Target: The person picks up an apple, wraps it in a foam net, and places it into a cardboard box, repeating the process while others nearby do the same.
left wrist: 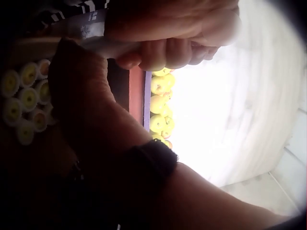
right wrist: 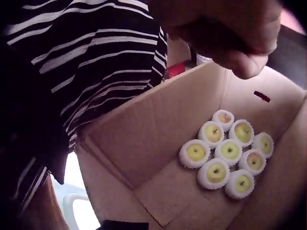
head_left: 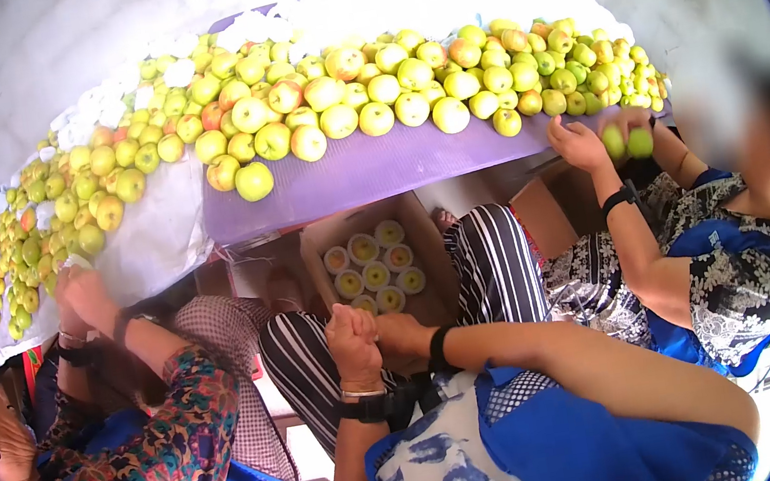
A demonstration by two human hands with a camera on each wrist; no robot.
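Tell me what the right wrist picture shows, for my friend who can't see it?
An open cardboard box holds nine yellow apples, each wrapped in white foam netting. The right hand hangs above it, beside striped trousers.

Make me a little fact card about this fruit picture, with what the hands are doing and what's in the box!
left hand: fingers curled, pressed against the right hand; what it holds is hidden
right hand: curled against the left hand above the box
box: open cardboard, holding apples
wrapped apples: nine, each in a white foam sleeve, clustered together
table: purple top, piled with loose apples
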